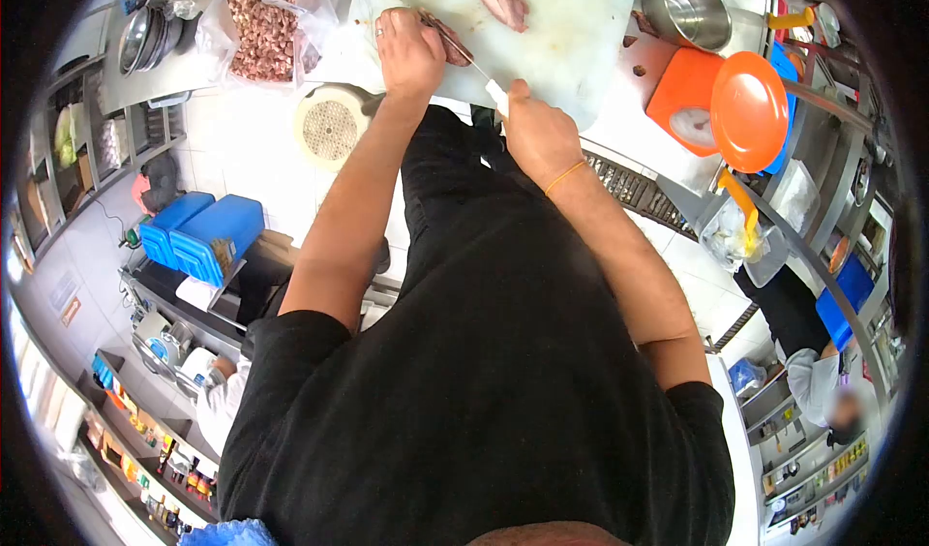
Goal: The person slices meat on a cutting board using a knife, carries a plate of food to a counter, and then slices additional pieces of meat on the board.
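On the white cutting board (581, 23) my left hand (408, 54) presses down on a dark-crusted piece of meat (453, 45), fingers curled over its near end. My right hand (540, 132) grips the white handle of a knife (496, 95). The thin blade runs up and left along the meat, close to my left fingers; whether it cuts into the meat I cannot tell. A second piece of meat (500, 2), pink on its cut face, lies apart further up the board. Left of the board, a clear plastic bag (215, 38) holds a heap of diced meat (259, 25).
Right of the board stand a steel pot (687, 12), an orange scale (673, 86) and an orange plate (749, 110). Metal bowls (145, 41) sit far left. A round cream perforated lid (331, 128) is below the counter edge. Other people (811, 381) are nearby on both sides.
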`<state>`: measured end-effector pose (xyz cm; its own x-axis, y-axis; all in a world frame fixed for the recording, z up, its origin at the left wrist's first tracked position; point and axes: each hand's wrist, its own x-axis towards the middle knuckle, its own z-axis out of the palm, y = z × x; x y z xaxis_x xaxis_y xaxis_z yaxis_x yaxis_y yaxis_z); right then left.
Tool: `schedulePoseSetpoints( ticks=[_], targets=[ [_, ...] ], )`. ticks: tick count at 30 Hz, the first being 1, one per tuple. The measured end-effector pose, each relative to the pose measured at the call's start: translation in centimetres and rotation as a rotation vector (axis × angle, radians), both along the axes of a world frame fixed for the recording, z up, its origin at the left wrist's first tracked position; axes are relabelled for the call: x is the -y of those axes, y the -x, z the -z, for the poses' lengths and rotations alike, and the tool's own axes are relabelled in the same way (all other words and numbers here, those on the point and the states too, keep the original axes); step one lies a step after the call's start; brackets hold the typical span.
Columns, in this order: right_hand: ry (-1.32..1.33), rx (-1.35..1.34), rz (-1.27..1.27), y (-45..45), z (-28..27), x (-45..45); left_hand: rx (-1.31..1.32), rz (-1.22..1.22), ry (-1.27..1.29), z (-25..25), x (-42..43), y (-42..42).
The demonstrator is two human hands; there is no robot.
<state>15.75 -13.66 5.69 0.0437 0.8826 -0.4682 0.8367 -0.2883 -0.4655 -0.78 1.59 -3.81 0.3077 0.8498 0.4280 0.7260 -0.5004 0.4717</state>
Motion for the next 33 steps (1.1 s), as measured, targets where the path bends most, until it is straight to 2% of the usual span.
schedulePoseSetpoints(
  ticks=[6,13,16,22,26,33],
  targets=[
    [0.086,0.029,0.010,-1.4,-3.2,4.3,-0.021,-0.002,-0.024,0.1,0.2,0.1],
    [-0.071,-0.013,0.056,0.5,1.8,1.4,-0.013,-0.018,-0.003,0.4,0.2,0.1],
    [-0.037,-0.064,0.038,-0.3,0.9,1.6,-0.021,-0.016,-0.010,0.1,0.2,0.0],
    [0.057,0.044,0.013,-3.2,0.3,6.1,-0.006,-0.017,-0.034,0.5,0.3,0.2],
    [0.044,0.094,0.090,-5.0,0.8,4.2,0.022,-0.036,-0.034,0.6,0.0,0.2],
    [0.022,0.090,0.048,-5.4,-2.2,3.0,0.085,-0.043,0.022,0.3,0.4,0.3]
  ],
)
